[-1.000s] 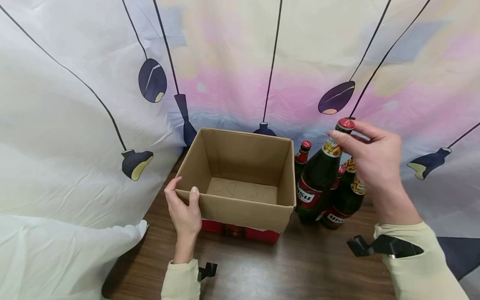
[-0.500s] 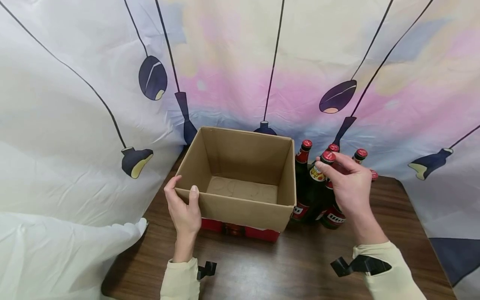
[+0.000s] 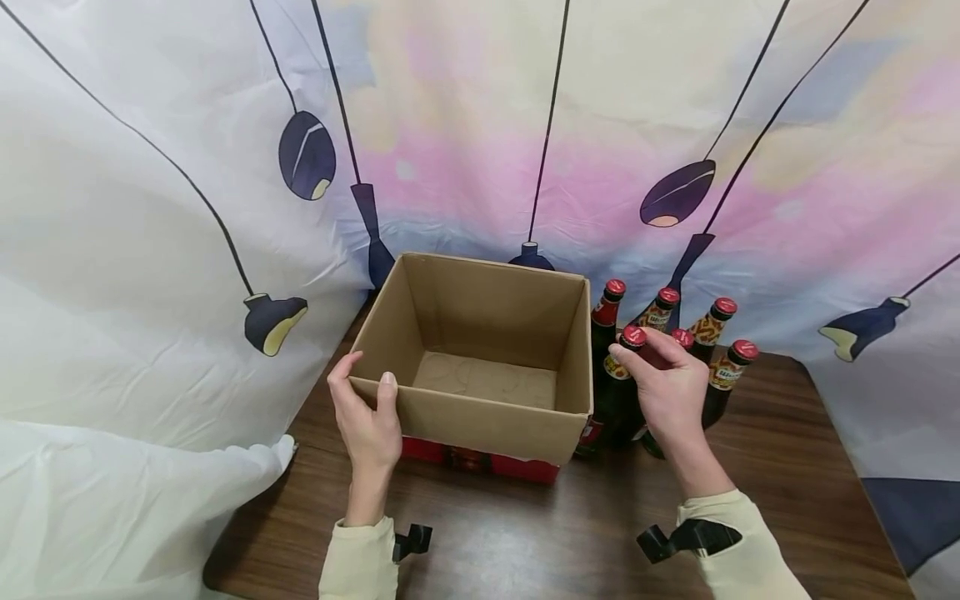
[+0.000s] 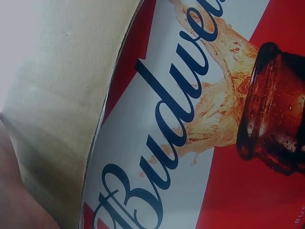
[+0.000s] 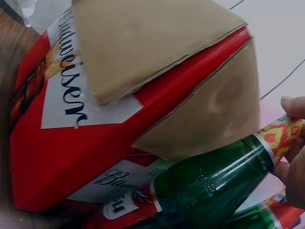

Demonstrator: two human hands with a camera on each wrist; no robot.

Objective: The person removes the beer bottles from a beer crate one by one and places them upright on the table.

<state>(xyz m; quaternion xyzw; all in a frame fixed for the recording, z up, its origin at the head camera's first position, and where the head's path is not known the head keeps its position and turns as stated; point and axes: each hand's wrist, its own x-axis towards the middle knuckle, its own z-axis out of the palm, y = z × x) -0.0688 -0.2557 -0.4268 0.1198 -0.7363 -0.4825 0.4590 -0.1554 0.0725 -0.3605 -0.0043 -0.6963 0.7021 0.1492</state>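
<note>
In the head view, an open cardboard box point(image 3: 487, 429) stands on the table, its flaps folded down over red Budweiser-printed sides point(image 4: 181, 129). My left hand point(image 3: 367, 425) holds the box's near left corner, thumb on the near edge and fingers around the left side. To the box's right, my right hand point(image 3: 671, 392) pinches the neck of a green beer bottle point(image 5: 209, 176) with a red cap and a yellow-and-red neck label. The bottle stands close against the box's right side. Its lower part is partly hidden in the head view.
Several other capped beer bottles point(image 3: 724, 371) stand grouped behind and right of the held one. The dark wooden table point(image 3: 525, 533) ends at the right near a printed curtain point(image 3: 465, 150). White cloth point(image 3: 135, 500) bulges at the left.
My right hand has lowered the bottle and moved it left and nearer to me, away from the other bottles' caps. My left hand stays on the box.
</note>
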